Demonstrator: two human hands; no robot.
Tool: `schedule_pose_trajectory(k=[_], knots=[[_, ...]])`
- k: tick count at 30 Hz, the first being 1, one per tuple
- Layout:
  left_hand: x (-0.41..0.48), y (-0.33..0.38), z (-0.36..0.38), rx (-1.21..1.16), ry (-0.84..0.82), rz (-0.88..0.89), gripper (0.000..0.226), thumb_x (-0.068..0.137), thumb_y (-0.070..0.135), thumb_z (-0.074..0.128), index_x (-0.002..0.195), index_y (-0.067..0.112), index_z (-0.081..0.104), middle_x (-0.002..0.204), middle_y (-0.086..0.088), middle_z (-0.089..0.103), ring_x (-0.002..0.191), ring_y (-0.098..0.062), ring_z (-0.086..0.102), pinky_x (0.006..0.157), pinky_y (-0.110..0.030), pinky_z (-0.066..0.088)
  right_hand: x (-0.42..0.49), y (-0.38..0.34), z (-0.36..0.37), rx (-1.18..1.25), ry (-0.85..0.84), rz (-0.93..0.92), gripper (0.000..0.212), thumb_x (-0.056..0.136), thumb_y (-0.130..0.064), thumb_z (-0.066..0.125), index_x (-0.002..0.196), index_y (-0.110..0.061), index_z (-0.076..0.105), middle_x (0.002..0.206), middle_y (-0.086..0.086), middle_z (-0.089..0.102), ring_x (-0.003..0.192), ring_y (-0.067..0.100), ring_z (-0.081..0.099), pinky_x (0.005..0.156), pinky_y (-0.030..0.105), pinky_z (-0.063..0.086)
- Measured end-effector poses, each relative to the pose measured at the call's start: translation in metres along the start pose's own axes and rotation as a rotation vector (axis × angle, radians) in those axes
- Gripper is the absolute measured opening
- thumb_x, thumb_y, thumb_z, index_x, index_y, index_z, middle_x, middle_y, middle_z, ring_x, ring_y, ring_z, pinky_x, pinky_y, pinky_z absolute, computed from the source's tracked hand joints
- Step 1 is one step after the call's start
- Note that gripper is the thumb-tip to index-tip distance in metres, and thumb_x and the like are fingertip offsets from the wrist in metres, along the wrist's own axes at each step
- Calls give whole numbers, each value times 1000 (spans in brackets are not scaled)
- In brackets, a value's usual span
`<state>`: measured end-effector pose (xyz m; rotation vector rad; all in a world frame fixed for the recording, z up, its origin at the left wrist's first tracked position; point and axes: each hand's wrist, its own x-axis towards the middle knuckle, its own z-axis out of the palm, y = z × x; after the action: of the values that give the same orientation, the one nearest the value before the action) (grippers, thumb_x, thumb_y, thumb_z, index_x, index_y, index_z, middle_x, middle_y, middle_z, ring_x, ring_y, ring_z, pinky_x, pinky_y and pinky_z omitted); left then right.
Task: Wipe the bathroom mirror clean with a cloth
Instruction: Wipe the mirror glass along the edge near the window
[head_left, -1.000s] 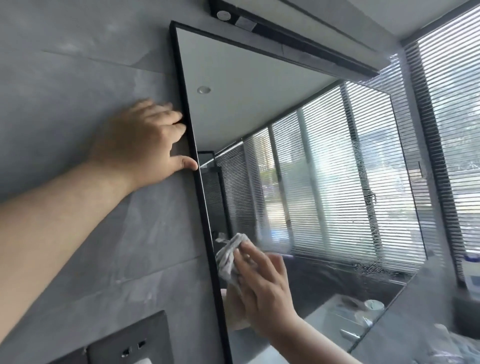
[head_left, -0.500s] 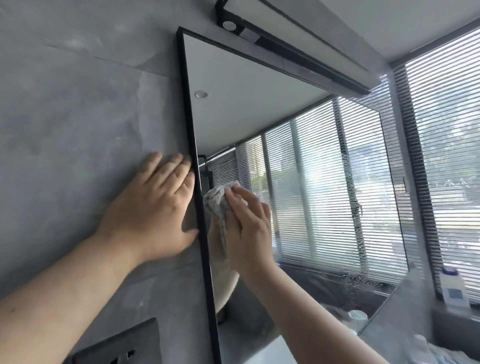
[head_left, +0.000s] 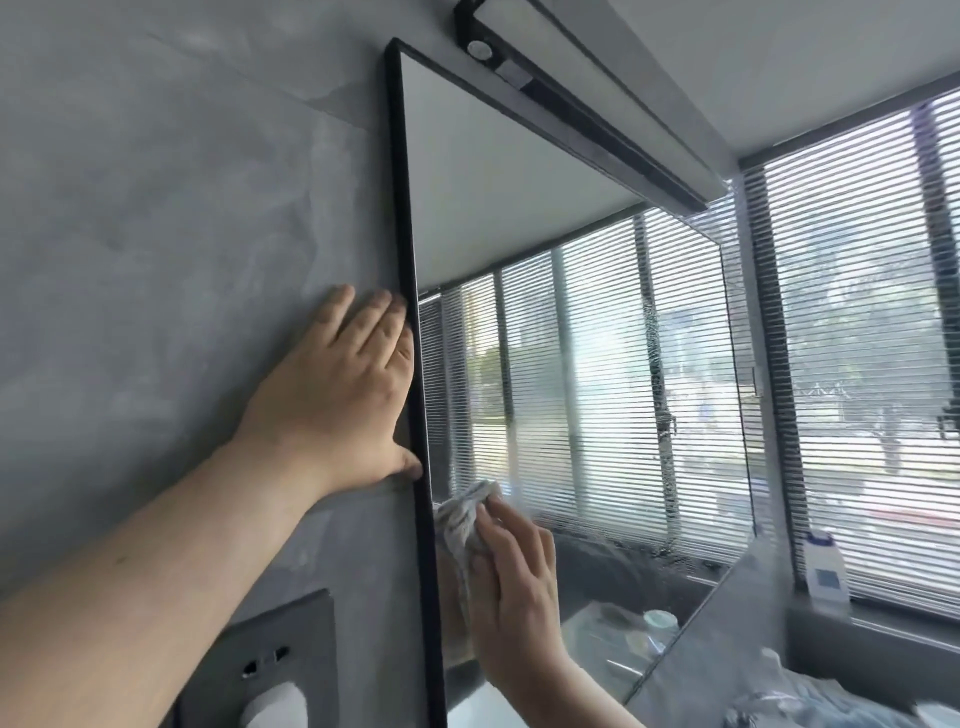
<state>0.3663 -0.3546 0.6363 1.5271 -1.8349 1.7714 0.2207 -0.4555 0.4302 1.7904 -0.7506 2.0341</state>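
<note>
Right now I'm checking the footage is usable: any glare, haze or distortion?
Head view: daylight through the blinds is bright but not blown out; the mirror shows a hazy smear and droplet streaks; wide-angle bends the frame; the bottom right corner is blurred; the right hand and cloth stay sharp.

Glossy glass mirror (head_left: 519, 218) in a matt black frame (head_left: 408, 260), mottled matt grey wall (head_left: 182, 234), crumpled soft cloth (head_left: 462, 519), slatted blinds (head_left: 857, 338).

Left hand (head_left: 332, 395) flat on grey concrete-look wall (head_left: 156, 260), just left of black-framed rectangular mirror (head_left: 519, 208); right hand (head_left: 514, 587) pressing crumpled pale cloth (head_left: 462, 519) against glass, lower left; wall socket plate (head_left: 270, 670) below.
</note>
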Motion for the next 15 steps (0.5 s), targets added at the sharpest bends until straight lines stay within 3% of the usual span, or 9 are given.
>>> schedule_pose_trajectory(k=[3,9,15], knots=[[-1,0,-1,-1,3,-8,133,55,90,55,144,-7,38,154,-25,33,146,-37,26,121,-53,10,-7,3,-4,-14,-16,-18,27,99,-33,48,123,-27,58,135,-13,52,118,6,48,103,18,37],[0,1,-1,-22,8,-19,136,52,90,57,145,-7,36,154,-24,33,146,-36,27,121,-53,12,48,-3,-10,39,-32,-33,32,94,-27,53,119,-16,70,126,-4,62,111,19,63,87,40,57],[0,1,-2,-47,31,-30,134,54,89,56,145,-7,35,155,-23,32,146,-35,27,122,-50,10,83,-21,6,118,39,67,39,94,-33,51,122,-14,70,128,-2,63,114,18,61,95,37,53]])
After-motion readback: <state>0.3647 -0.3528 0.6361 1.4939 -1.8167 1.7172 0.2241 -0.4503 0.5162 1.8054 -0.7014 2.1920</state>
